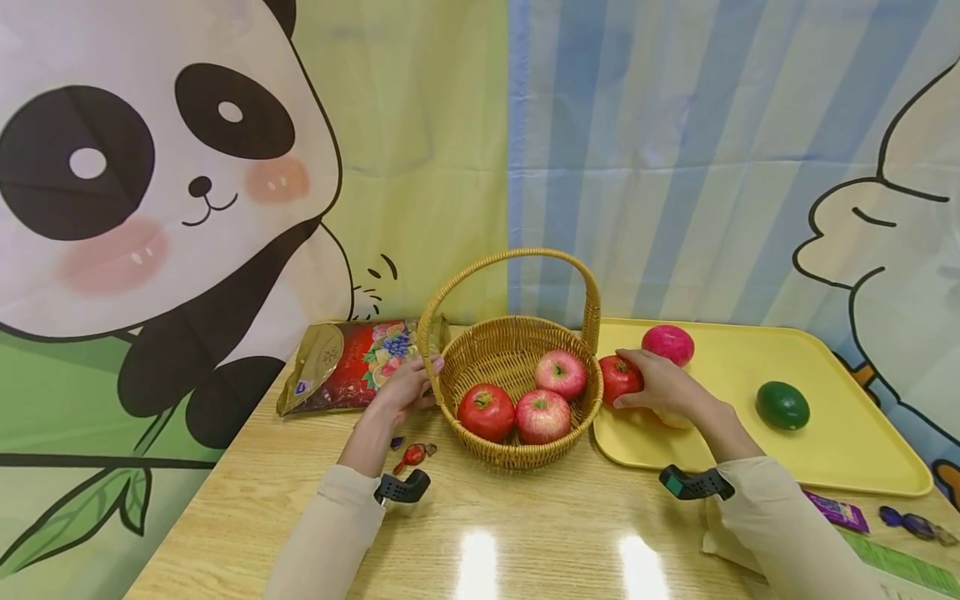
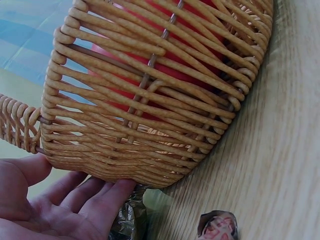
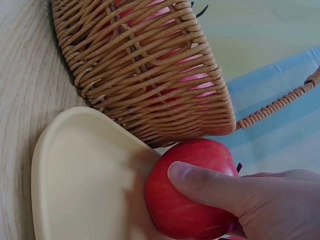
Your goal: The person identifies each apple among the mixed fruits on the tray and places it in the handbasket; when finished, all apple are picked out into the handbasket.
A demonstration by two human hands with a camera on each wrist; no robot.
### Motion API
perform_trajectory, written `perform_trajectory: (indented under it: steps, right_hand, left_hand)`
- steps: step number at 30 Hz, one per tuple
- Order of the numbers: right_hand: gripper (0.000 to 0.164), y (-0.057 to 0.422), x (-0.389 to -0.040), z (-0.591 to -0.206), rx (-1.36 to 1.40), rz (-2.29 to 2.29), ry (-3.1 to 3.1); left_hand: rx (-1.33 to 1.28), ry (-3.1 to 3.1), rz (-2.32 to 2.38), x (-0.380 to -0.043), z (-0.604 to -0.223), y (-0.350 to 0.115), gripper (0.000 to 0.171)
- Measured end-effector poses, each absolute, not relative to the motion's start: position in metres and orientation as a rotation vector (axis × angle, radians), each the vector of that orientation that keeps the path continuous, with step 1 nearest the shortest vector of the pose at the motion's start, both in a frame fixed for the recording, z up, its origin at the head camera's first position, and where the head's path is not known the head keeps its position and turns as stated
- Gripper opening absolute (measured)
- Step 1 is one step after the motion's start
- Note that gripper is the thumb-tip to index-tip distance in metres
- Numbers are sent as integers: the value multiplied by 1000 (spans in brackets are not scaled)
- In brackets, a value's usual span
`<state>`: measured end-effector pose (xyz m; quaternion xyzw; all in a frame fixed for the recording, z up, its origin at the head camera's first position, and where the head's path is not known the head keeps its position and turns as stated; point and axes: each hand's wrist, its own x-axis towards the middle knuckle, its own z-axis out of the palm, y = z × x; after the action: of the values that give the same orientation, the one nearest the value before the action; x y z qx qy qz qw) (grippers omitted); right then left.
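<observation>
A wicker basket (image 1: 517,454) stands upright, its arched handle raised. Inside lie a red tomato (image 1: 488,412) and two pink-red apples (image 1: 543,417). My left hand (image 1: 405,387) is at the basket's left side; its fingers lie rather straight against the weave, with the thumb near the handle's foot in the left wrist view. On the other side my right hand (image 1: 663,385) grips another red tomato (image 3: 192,187), thumb across its face and the other fingers mostly hidden behind. That tomato is right beside the basket wall, over the left end of the yellow tray (image 1: 750,350).
On the tray are a deep pink fruit (image 1: 667,344), a dark green fruit (image 1: 782,406) and a yellow fruit (image 1: 673,419) partly under my right hand. A red and gold bag (image 1: 352,367) lies left of the basket. Wrapped candies (image 1: 414,454) and a purple packet (image 1: 838,511) lie nearby.
</observation>
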<state>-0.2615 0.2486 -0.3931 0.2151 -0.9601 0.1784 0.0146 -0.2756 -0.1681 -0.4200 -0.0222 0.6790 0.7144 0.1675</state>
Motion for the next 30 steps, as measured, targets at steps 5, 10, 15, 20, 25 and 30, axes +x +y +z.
perform_trajectory:
  steps: [5, 10, 15, 20, 25, 30]
  right_hand:
    - [82, 248, -259, -392, 657, 567, -2989]
    - [82, 248, -256, -392, 650, 557, -2988]
    - [83, 248, -256, -395, 645, 530, -2978]
    - [84, 248, -255, -397, 646, 502, -2950]
    - [84, 248, -255, -399, 641, 487, -2932]
    - [84, 247, -253, -399, 632, 492, -2908]
  left_hand:
    - [-62, 1931, 2037, -276, -419, -167, 53]
    - [-65, 1927, 2044, -276, -419, -167, 53]
    - [-62, 1934, 2040, -275, -418, -167, 53]
    - [-59, 1942, 2032, -276, -418, -167, 52]
    - [-76, 1935, 2031, -277, -420, -167, 52]
    - [-99, 1940, 2027, -276, -420, -168, 52]
